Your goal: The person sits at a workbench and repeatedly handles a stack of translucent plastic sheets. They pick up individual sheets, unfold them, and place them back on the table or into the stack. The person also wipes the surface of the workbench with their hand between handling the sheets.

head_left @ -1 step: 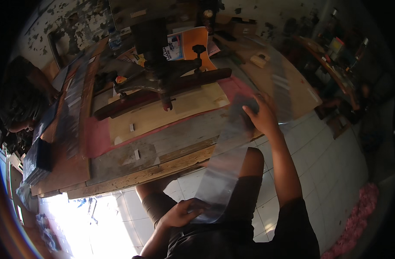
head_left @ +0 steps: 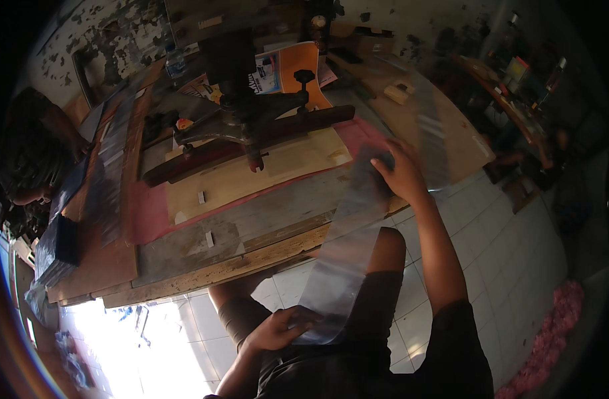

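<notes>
A long strip of clear plastic sheet (head_left: 344, 266) slants from my lap up to the right edge of the workbench. Its near end is in my left hand (head_left: 281, 328), whose fingers curl over the edge. At the far end, my right hand (head_left: 405, 174) grips the sheet's right side, thumb on the near side and fingers partly hidden. The sheet looks dark and hazy beside that thumb. Beyond it stands a dark metal press (head_left: 248, 120) with a long, reddish-brown bar (head_left: 184, 161). Under the bar lies a yellowish sheet (head_left: 251, 174) on pink material (head_left: 148, 213).
Two small pale pieces (head_left: 210, 239) lie near the bench's front. A dark stack of wrapped sheets (head_left: 57, 249) sits at the left corner. Another person (head_left: 41, 146) works at the far left. At the back right is a wooden block (head_left: 399, 93). Pink bundled material (head_left: 554, 339) lies on the tiled floor.
My right hand has shifted very slightly to the left with the sheet's far end. My left hand stays in place.
</notes>
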Available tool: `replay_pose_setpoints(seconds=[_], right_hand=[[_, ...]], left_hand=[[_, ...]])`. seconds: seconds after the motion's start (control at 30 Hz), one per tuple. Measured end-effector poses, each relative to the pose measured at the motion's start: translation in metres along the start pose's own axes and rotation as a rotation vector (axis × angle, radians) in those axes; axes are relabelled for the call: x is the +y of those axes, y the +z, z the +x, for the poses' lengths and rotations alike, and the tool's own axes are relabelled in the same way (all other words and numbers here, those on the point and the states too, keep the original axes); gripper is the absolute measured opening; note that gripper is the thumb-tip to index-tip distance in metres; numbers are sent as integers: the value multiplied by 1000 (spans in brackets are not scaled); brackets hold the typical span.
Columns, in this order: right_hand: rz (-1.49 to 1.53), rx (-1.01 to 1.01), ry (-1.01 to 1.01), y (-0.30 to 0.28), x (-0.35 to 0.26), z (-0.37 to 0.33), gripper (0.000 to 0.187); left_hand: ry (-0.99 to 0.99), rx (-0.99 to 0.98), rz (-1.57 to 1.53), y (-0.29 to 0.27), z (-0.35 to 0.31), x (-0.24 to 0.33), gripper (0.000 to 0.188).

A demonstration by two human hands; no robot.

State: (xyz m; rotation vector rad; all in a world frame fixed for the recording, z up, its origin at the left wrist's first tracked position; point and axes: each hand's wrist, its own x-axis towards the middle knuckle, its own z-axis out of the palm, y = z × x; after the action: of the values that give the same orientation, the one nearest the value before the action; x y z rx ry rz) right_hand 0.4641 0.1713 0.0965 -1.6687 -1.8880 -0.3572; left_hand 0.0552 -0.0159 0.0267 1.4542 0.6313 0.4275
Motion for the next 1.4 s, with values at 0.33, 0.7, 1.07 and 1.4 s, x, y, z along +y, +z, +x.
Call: replay_pose_setpoints(seconds=[0.33,0.7,1.07,1.4], right_hand=[[370,-324,144,20,26,37,42],[286,-219,128,18,9,32,34],[27,-138,-118,-14,-24,14,7],[1036,-866,-505,-110,-215,-183,17]], left_hand=[[-32,8,-61,0,-2,-13,26],[-3,14,-90,-1,-3,-15,26],[-1,-21,-128,-2,-2,-10,27],[77,-16,21,-8,-4,0,30]])
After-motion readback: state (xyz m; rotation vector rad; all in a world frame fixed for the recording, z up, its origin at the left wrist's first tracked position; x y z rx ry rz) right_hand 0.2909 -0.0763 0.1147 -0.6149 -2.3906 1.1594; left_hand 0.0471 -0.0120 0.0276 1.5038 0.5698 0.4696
